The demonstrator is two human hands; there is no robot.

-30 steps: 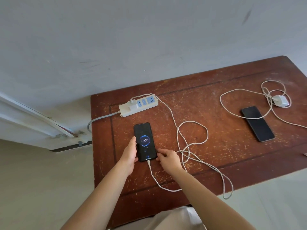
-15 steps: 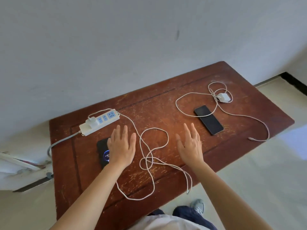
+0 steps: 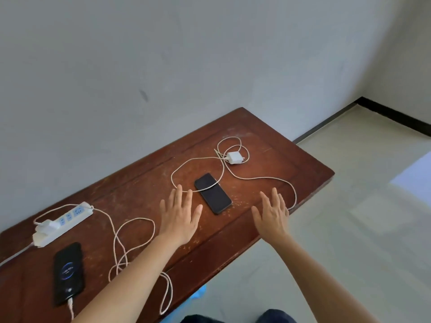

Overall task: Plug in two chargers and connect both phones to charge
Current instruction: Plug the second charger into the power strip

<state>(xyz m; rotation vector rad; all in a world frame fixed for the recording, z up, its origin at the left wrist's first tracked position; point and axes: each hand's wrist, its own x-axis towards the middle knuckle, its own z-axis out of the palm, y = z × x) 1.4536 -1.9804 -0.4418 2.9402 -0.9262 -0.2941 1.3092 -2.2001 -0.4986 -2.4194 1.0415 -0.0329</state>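
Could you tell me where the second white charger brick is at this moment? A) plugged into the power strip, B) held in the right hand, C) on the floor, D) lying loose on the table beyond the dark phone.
D: the second charger brick lies unplugged on the table, among its cable loops beyond the dark phone, while both hands, left hand and right hand, are open and empty.
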